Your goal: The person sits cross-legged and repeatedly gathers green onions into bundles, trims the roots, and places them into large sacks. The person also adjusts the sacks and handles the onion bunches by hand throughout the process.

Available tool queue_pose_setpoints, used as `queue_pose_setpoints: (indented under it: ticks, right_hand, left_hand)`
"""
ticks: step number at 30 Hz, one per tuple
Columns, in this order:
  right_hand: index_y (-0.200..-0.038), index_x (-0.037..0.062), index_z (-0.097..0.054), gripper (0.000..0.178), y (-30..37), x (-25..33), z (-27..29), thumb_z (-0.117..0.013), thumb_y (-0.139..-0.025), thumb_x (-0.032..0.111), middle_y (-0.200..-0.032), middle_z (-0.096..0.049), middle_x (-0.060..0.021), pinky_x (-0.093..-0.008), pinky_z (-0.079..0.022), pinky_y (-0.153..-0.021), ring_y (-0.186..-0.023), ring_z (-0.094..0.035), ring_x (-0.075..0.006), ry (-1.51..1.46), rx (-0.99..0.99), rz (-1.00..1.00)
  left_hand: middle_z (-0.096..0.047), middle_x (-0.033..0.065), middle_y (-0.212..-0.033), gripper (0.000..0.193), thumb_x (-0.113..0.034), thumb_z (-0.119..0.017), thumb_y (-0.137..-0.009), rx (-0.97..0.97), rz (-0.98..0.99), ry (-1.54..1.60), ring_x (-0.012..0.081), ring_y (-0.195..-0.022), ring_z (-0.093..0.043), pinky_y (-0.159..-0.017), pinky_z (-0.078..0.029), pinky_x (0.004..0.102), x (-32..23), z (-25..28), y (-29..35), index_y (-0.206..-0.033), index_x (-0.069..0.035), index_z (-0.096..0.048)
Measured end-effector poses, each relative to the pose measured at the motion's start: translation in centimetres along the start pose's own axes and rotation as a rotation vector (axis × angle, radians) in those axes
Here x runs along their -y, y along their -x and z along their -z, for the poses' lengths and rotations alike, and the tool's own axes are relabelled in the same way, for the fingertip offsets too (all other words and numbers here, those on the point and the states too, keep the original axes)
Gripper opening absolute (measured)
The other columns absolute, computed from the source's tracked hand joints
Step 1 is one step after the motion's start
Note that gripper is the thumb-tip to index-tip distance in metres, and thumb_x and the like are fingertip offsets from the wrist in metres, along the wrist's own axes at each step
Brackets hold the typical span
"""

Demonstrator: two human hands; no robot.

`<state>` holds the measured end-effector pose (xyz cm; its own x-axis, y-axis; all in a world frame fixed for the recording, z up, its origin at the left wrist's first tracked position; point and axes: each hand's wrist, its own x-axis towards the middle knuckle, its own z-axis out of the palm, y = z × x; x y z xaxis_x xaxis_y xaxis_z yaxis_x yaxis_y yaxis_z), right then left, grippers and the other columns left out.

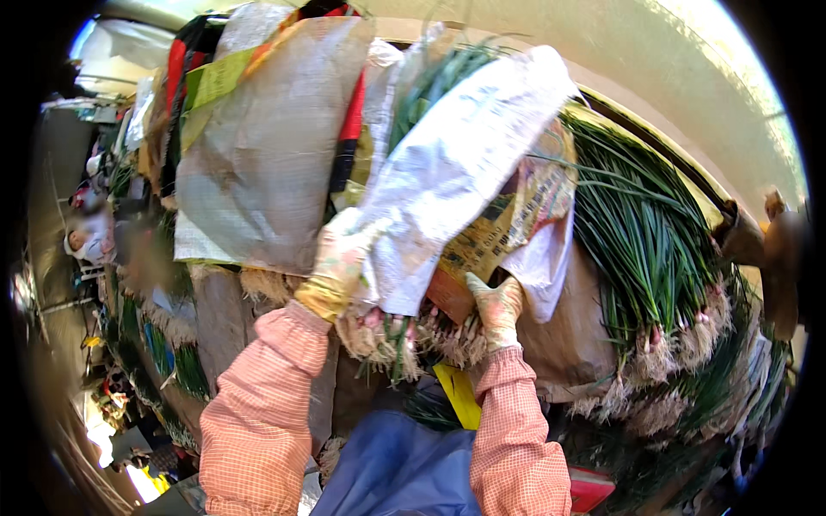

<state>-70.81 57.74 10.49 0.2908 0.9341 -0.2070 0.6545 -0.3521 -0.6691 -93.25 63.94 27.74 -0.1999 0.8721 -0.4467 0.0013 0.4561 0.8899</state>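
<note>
Green onions (413, 331) wrapped in a white woven sack (456, 163) sit dead center on the pile, roots facing near. Left hand (340, 254), gloved, is gripping the sack's left edge; right hand (497, 310), also gloved, is pressed up against a yellow printed sack (516, 215) underneath, fingers curled on it. One more grey sack (258, 163) lies far left, and one loose onion bundle (645, 249) to the right.
</note>
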Motion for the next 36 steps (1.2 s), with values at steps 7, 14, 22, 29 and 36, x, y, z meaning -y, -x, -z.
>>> queue_pose_setpoints:
  ticks: [7, 14, 22, 29, 36]
  right_hand:
    - [-0.079, -0.0022, -0.059, 0.027, -3.6, -5.9, -0.9, -0.068, -0.078, 0.024, -0.068, -0.06, -0.0166, -0.0424, -0.044, -0.059, -0.062, -0.056, -0.0336, -0.105, -0.068, 0.262]
    - [-0.085, -0.0008, -0.058, 0.006, -1.6, 1.5, 6.5, -0.061, -0.083, 0.004, -0.086, -0.059, -0.0025, -0.0252, -0.046, -0.063, -0.072, -0.054, -0.0102, -0.825, 0.193, -0.033]
    - [-0.121, 0.0034, -0.041, 0.052, 6.9, 10.6, 13.9, -0.059, -0.072, 0.005, -0.108, -0.055, -0.0108, -0.0324, -0.049, -0.083, -0.095, -0.058, -0.0198, -1.108, 0.152, -0.149]
    - [-0.133, -0.0088, -0.036, 0.05, 9.6, 17.4, 13.9, -0.05, -0.085, -0.004, -0.119, -0.055, -0.0245, -0.0427, -0.055, -0.08, -0.094, -0.062, -0.0319, -1.062, 0.402, 0.147]
    - [-0.088, 0.008, -0.061, 0.013, 11.1, 39.0, -1.6, -0.054, -0.078, 0.009, -0.084, -0.055, -0.0147, -0.0403, -0.046, -0.067, -0.078, -0.055, -0.0276, -0.955, 0.338, 0.863]
  left_hand:
    - [-0.065, 0.0011, -0.09, 0.018, -0.007, -0.07, -0.083, 0.005, -0.164, -0.198, 0.009, -0.082, -0.056, -0.075, -0.047, 0.0258, 3.5, -3.0, -0.2, -0.098, 0.0, -0.063]
    - [-0.065, 0.0081, -0.082, 0.016, -0.013, -0.073, -0.08, 0.034, -0.327, -0.287, 0.0174, -0.074, -0.059, -0.069, -0.048, 0.0289, 1.7, -4.2, 2.7, -0.089, 0.0, -0.068]
    - [-0.066, 0.0151, -0.081, 0.017, -0.012, -0.071, -0.079, 0.089, -0.643, -0.131, 0.0274, -0.07, -0.062, -0.064, -0.049, 0.0351, -2.3, -2.9, 8.3, -0.09, 0.0, -0.067]
    - [-0.06, 0.0079, -0.067, 0.015, -0.013, -0.071, -0.08, 0.065, -0.883, -0.238, 0.0189, -0.058, -0.055, -0.056, -0.043, 0.0327, -13.5, 4.2, 11.4, -0.085, 0.001, -0.07]
    - [-0.06, 0.0151, -0.103, 0.041, -0.033, -0.052, -0.096, -0.834, -0.616, -0.604, 0.0174, -0.089, -0.06, -0.078, -0.05, 0.0306, -20.0, 17.7, 10.1, -0.113, 0.005, -0.058]
